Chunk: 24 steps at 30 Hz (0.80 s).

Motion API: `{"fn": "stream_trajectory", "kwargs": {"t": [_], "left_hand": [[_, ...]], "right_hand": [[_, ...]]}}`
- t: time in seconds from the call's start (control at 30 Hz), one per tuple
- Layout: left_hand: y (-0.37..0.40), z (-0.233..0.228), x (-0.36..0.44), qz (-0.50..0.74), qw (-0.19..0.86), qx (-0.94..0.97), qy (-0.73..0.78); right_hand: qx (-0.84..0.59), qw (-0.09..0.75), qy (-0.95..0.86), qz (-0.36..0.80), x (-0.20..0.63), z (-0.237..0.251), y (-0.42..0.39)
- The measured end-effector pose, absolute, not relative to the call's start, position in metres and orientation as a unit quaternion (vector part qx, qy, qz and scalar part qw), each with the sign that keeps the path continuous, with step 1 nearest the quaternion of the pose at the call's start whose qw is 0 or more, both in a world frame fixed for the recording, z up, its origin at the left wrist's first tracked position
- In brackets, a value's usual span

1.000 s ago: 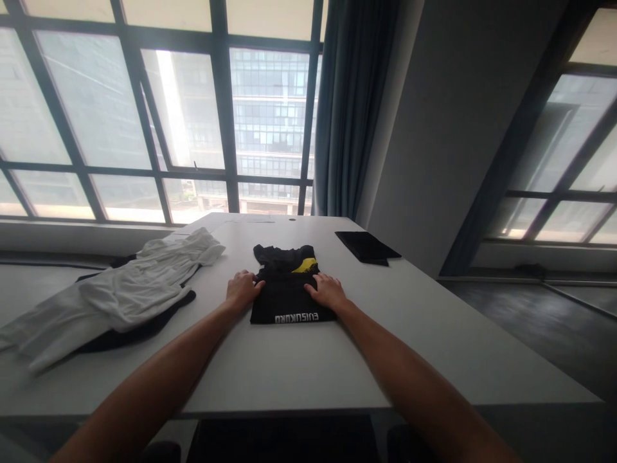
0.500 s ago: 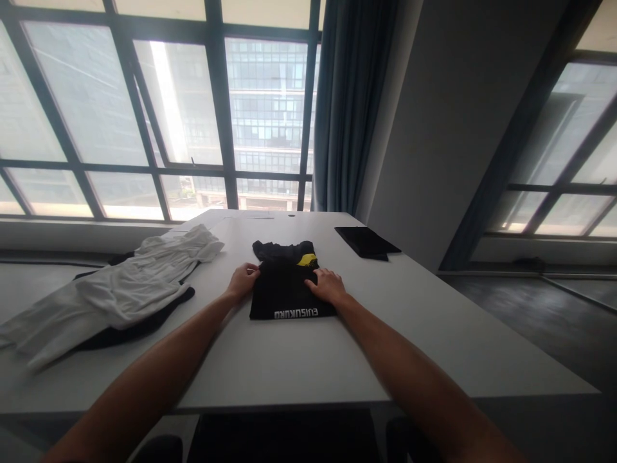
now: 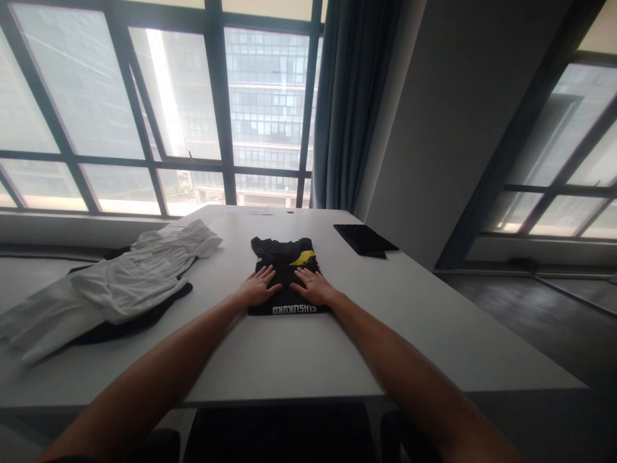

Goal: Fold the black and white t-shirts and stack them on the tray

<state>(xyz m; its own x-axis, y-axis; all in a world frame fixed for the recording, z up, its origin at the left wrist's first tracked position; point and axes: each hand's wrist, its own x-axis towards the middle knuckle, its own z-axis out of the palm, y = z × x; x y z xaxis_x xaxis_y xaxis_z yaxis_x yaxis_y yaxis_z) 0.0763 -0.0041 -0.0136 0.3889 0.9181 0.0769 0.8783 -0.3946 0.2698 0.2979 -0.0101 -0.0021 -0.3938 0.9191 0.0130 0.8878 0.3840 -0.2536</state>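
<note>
A black T-shirt (image 3: pixel 285 283) with white lettering and a yellow patch lies partly folded on the white table (image 3: pixel 284 360). The lettering runs along its near edge, and its bunched far end shows past my fingers. On the left part of the shirt rests my left hand (image 3: pixel 259 287), palm down with fingers spread. My right hand (image 3: pixel 313 286) lies flat on the right part in the same way. The thumbs point toward each other with black cloth between them. Neither hand grips the fabric.
Left of the shirt, white garments (image 3: pixel 120 276) are piled loosely over dark cloth (image 3: pixel 139 325). A folded black garment (image 3: pixel 364 240) lies near the table's right edge. Behind the table stand windows and a blue-grey curtain (image 3: pixel 344 109). A dark chair (image 3: pixel 282 434) is at the near edge.
Both hands have left the shirt's side edges and moved inward onto it, flattening with fingers spread. More of the yellow patch shows, and the far part of the shirt lies flatter.
</note>
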Motion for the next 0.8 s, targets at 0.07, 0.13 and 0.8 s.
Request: {"fn": "stream_trajectory", "kwargs": {"t": [0.07,0.13,0.8], "left_hand": [[-0.001,-0.013,0.070,0.104,0.097,0.815,0.561],[0.000,-0.011,0.064,0.101,0.100,0.801,0.582],[-0.043,-0.006,0.096,0.065,0.092,0.889,0.445]], "right_hand": [[-0.579,0.059,-0.805,0.116,0.304,-0.003,-0.007],[-0.609,0.050,-0.782,0.122,0.312,-0.002,-0.003],[-0.543,0.030,-0.833,0.108,0.297,-0.002,-0.022]]}}
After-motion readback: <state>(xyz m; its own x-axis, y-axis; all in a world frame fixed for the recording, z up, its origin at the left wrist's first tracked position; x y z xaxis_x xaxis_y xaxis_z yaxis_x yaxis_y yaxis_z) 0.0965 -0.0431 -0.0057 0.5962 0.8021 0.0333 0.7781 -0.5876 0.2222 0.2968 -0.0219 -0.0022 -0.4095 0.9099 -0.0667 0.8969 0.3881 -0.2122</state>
